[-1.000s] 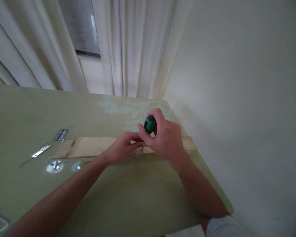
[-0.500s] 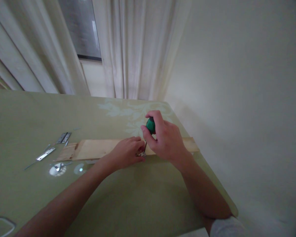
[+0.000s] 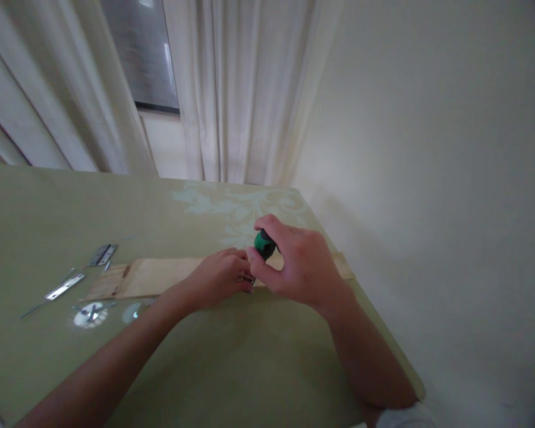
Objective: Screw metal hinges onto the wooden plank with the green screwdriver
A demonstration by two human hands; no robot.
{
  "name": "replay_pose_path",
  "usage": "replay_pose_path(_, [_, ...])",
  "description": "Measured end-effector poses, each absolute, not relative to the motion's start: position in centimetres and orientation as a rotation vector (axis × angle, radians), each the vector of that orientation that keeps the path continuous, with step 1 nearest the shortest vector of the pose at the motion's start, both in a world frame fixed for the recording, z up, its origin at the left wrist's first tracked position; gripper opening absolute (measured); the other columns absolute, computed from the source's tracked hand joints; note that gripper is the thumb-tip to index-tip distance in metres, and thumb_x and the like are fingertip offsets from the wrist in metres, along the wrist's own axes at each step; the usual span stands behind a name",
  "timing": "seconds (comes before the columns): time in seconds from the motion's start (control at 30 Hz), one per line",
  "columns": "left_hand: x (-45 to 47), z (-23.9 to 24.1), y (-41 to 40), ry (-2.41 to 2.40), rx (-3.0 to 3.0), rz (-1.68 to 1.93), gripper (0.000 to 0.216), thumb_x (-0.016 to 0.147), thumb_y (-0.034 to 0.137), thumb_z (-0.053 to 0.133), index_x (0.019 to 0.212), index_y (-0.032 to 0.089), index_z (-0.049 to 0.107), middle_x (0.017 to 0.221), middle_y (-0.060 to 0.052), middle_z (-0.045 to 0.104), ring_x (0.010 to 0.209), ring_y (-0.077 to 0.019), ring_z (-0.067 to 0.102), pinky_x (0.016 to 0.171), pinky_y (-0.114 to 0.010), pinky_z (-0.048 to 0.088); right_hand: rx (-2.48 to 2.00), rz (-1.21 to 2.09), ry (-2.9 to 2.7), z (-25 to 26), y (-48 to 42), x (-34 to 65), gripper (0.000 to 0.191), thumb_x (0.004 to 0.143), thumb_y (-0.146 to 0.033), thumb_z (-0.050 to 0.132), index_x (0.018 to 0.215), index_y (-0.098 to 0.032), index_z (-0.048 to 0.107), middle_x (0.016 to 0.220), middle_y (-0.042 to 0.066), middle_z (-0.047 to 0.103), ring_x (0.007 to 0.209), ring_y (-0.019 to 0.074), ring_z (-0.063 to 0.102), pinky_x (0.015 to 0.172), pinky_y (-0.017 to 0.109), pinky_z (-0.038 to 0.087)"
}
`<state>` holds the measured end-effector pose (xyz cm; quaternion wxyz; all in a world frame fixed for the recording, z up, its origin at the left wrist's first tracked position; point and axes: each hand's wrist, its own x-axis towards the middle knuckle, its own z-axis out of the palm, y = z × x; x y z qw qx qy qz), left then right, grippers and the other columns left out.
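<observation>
A long pale wooden board [image 3: 160, 276] lies flat on the green table [image 3: 232, 356]. My right hand [image 3: 298, 267] is closed round a screwdriver with a green and black handle [image 3: 264, 244], held upright over the board's near edge. My left hand [image 3: 220, 276] rests on the board right beside it, fingers curled and pinching a small metal piece at the board's edge, mostly hidden under the fingers. The screwdriver's tip is hidden between my two hands.
Left of the board lie a small folded hinge [image 3: 101, 254], a flat metal plate [image 3: 62, 287] and a clear round lid holding screws [image 3: 89, 313]. Curtains [image 3: 232, 89] and a window stand behind the table. The table's right edge [image 3: 383, 339] runs close to a pale wall.
My right hand has dropped lower with the screwdriver, closer to the board. My left hand has stayed on the board's near edge. The view has shifted slightly.
</observation>
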<state>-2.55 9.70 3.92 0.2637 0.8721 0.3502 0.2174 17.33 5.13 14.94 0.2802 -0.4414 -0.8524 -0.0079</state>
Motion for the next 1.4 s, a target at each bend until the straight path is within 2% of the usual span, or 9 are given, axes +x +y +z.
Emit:
replay_pose_path(0.1, [-2.0, 3.9, 9.6, 0.88, 2.264, 0.627, 0.009, 0.088, 0.022, 0.066, 0.086, 0.019, 0.074, 0.094, -0.005, 0.074, 0.084, -0.0197, 0.065, 0.075, -0.029, 0.049, -1.16, 0.025, -2.293, 14.7, 5.4, 17.3, 0.018, 0.1, -0.041, 0.056, 0.102, -0.024, 0.062, 0.077, -0.003, 0.067, 0.066, 0.0144, 0.058, 0.064, 0.027, 0.038])
replay_pose_path(0.3, [-1.6, 3.2, 9.6, 0.671, 1.945, 0.675, 0.017, 0.095, 0.024, 0.061, 0.09, 0.016, 0.076, 0.083, -0.004, 0.074, 0.075, -0.0158, 0.064, 0.07, -0.027, 0.052, -1.133, -0.042, -2.305, 14.4, 5.6, 17.2, 0.045, 0.095, -0.026, 0.051, 0.139, -0.021, 0.053, 0.117, 0.009, 0.072, 0.099, 0.0223, 0.066, 0.079, 0.032, 0.047])
replay_pose_path(0.47, [-2.2, 2.0, 10.4, 0.64, 1.866, 0.668, 0.025, 0.098, 0.033, 0.062, 0.102, 0.015, 0.079, 0.094, -0.008, 0.077, 0.085, -0.018, 0.068, 0.079, -0.03, 0.056, -1.239, -0.16, -2.259, 14.2, 5.9, 17.1, 0.033, 0.103, -0.048, 0.052, 0.124, -0.024, 0.06, 0.089, 0.001, 0.076, 0.076, 0.0192, 0.068, 0.064, 0.029, 0.039])
replay_pose_path(0.63, [-1.7, 2.1, 10.2, 0.746, 1.765, 0.734, 0.018, 0.089, 0.032, 0.073, 0.088, 0.014, 0.077, 0.079, -0.004, 0.073, 0.073, -0.0158, 0.065, 0.068, -0.026, 0.053, -1.156, -0.123, -2.275, 14.0, 5.9, 17.0, 0.034, 0.103, -0.044, 0.054, 0.129, -0.023, 0.057, 0.089, 0.001, 0.077, 0.068, 0.0165, 0.066, 0.06, 0.028, 0.035])
replay_pose_path(0.77, [-1.6, 2.2, 10.1, 0.714, 1.706, 0.737, 0.021, 0.087, 0.034, 0.078, 0.089, 0.014, 0.075, 0.08, -0.004, 0.073, 0.073, -0.0156, 0.066, 0.068, -0.027, 0.055, -1.241, -0.237, -2.182, 13.8, 5.9, 16.8, 0.034, 0.099, -0.056, 0.058, 0.106, -0.023, 0.062, 0.077, 0.0, 0.073, 0.066, 0.0181, 0.067, 0.058, 0.028, 0.032])
replay_pose_path(0.93, [-1.7, 2.6, 9.9, 0.569, 1.628, 0.723, 0.029, 0.096, 0.041, 0.068, 0.096, 0.013, 0.076, 0.087, -0.006, 0.074, 0.077, -0.0154, 0.067, 0.072, -0.029, 0.057, -1.271, -0.263, -2.117, 13.6, 6.0, 16.5, 0.03, 0.097, -0.05, 0.06, 0.112, -0.024, 0.059, 0.079, 0.0, 0.073, 0.064, 0.018, 0.066, 0.057, 0.027, 0.031])
replay_pose_path(1.07, [-1.2, 2.7, 9.8, 0.659, 1.61, 0.863, 0.02, 0.085, 0.032, 0.079, 0.082, 0.012, 0.074, 0.074, -0.002, 0.07, 0.069, -0.0127, 0.062, 0.065, -0.024, 0.052, -1.268, -0.246, -2.075, 13.4, 5.9, 16.1, 0.037, 0.093, -0.054, 0.064, 0.112, -0.023, 0.058, 0.073, -0.002, 0.071, 0.053, 0.0146, 0.058, 0.054, 0.026, 0.03])
replay_pose_path(1.2, [-0.9, 2.8, 9.7, 0.723, 1.58, 0.908, 0.017, 0.08, 0.026, 0.08, 0.08, 0.012, 0.071, 0.072, -0.001, 0.069, 0.066, -0.0124, 0.061, 0.062, -0.023, 0.05, -1.268, -0.179, -2.069, 13.3, 5.9, 15.9, 0.03, 0.092, -0.048, 0.065, 0.107, -0.023, 0.058, 0.068, -0.005, 0.066, 0.049, 0.012, 0.053, 0.053, 0.025, 0.03])
replay_pose_path(1.4, [-1.7, 4.0, 9.7, 0.58, 1.787, 0.834, 0.021, 0.095, 0.032, 0.066, 0.086, 0.015, 0.074, 0.085, -0.003, 0.075, 0.082, -0.0159, 0.066, 0.077, -0.027, 0.054, -1.27, -0.154, -2.012, 13.3, 6.0, 16.0, 0.029, 0.092, -0.049, 0.066, 0.104, -0.023, 0.058, 0.067, -0.005, 0.064, 0.051, 0.0121, 0.055, 0.054, 0.024, 0.032])
